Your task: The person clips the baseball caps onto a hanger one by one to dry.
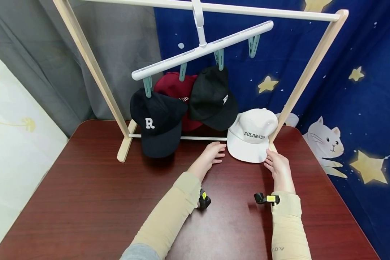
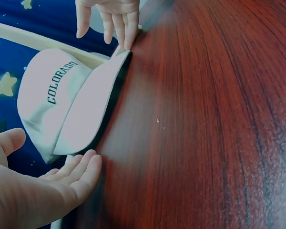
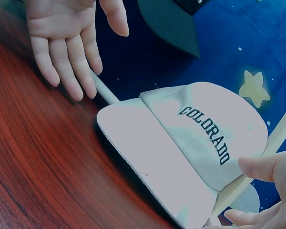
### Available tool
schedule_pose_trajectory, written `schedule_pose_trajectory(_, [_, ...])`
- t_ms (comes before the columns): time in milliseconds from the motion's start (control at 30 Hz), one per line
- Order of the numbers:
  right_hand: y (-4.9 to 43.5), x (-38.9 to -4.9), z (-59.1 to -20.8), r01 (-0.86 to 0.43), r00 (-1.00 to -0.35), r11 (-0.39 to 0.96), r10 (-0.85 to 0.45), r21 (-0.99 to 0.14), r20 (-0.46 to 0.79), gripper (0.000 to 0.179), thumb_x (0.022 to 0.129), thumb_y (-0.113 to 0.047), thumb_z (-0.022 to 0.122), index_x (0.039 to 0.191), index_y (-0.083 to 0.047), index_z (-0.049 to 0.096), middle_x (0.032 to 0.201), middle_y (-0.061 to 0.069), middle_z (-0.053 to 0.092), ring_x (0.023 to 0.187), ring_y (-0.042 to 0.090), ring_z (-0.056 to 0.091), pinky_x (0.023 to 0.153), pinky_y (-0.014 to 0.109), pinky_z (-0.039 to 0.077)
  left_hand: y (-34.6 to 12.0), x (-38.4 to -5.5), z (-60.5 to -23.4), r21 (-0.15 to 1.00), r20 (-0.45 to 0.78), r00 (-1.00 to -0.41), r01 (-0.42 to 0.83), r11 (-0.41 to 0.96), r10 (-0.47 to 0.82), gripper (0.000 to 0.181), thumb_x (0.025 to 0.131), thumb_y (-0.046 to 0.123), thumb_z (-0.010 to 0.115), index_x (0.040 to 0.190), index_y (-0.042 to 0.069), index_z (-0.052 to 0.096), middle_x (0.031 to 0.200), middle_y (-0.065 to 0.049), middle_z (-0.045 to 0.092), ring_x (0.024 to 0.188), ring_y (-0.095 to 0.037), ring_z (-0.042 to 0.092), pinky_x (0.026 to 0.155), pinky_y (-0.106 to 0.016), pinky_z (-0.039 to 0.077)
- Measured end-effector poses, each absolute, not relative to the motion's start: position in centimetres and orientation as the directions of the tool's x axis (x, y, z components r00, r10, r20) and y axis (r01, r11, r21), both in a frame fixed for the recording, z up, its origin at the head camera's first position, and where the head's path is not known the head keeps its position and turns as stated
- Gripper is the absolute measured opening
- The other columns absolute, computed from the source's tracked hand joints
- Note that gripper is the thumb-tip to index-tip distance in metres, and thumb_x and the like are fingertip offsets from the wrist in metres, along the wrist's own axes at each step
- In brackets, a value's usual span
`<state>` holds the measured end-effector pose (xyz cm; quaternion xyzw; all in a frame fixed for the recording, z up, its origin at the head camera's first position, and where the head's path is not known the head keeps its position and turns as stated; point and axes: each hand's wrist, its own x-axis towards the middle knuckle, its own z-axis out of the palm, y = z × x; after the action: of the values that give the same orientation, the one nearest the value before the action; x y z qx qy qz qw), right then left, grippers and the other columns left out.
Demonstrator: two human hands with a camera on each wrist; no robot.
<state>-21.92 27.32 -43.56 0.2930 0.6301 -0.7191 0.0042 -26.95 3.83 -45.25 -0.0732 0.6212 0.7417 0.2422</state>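
Note:
A white baseball cap point(image 1: 251, 124) lettered COLORADO stands on the table with its brim toward me, at the foot of the rack's right post. Just left of the brim, my left hand point(image 1: 212, 153) has its fingers extended and holds nothing. My right hand point(image 1: 279, 167) is at the brim's right end, fingers spread; in the right wrist view its thumb is close to the cap's side. Whether it touches the cap, I cannot tell. From the tilted white hanger point(image 1: 203, 50), clips hold a navy cap point(image 1: 160, 124) with an R, a maroon cap point(image 1: 172, 85) and a black cap point(image 1: 212, 97).
The hanger's rightmost green clip point(image 1: 254, 46) hangs with no cap in it. A wooden rack point(image 1: 307, 72) carries the hanger on its top bar, with a low white rod point(image 1: 204, 138) behind the caps. The dark red table point(image 1: 94, 202) stretches toward me.

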Motion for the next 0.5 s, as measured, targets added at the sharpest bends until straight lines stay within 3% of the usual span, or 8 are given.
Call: schedule_pose_trajectory(500, [27.44,-21.79,-44.03,0.372,-0.837,-0.167,0.364,-0.913,-0.408,0.066,0.098,-0.025,0.052,0.15,0.0,0.02,0.149,0.02,0.03,0.129,0.027,0.036,0.106,0.037,0.034,4.52,-27.57,-45.59,0.854,-0.432,-0.847,-0.495,-0.162,0.309,0.067,0.095,0.021,0.056,0.15,0.005,0.023,0.142,-0.02,0.043,0.121,-0.034,0.05,0.097,-0.05,0.042])
